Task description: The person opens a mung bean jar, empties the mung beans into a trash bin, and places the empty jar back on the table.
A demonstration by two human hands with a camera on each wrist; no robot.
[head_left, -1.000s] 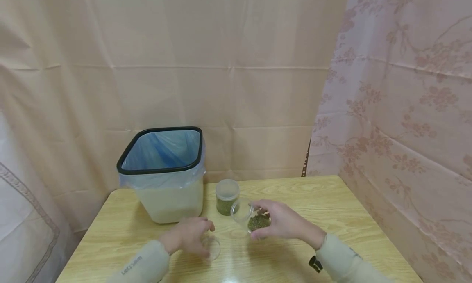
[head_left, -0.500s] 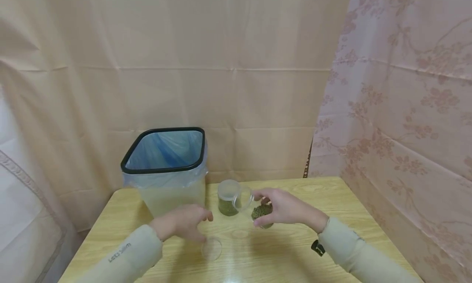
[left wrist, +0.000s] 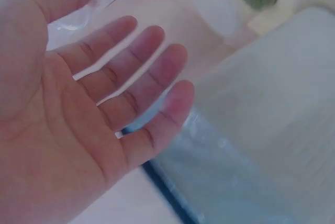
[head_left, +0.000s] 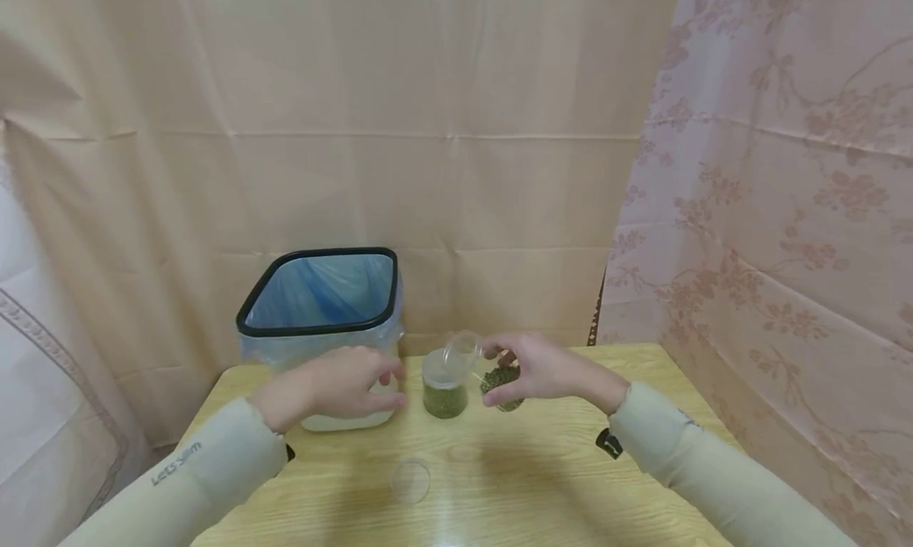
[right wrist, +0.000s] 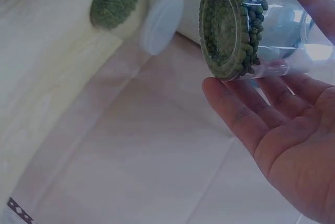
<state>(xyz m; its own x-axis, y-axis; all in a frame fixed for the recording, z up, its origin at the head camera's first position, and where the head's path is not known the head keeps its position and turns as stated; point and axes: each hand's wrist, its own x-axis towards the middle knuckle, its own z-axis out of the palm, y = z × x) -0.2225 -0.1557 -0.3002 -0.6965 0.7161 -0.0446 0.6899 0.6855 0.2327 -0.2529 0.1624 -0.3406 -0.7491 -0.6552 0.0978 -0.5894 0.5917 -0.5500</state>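
- Clear jar of small green beans: just right of centre, lower half of head frame, held in the right hand. Tilted, ring-like mouth end to upper left, beans at the base end.
- Right hand: grasping that jar between thumb and fingers. Right wrist view: thumb at upper right edge, fingers running beneath the jar, one fingertip just under the base.
- Right sleeve enters lower right; forearm slopes up and left.
- Left hand: released, holding nothing. Head view: lower left of centre, in front of the bin, fingertips pointing right. Left wrist view: palm to camera, four fingers extended with a slight bend, thumb apart at upper left.
- Left sleeve enters lower left, forearm angled up and right.
- Second jar, whitish lid, upright on the table between the hands. Tilted jar's mouth overlaps it in head view; contact: can't tell.
- Clear disc: flat on table, bottom centre.
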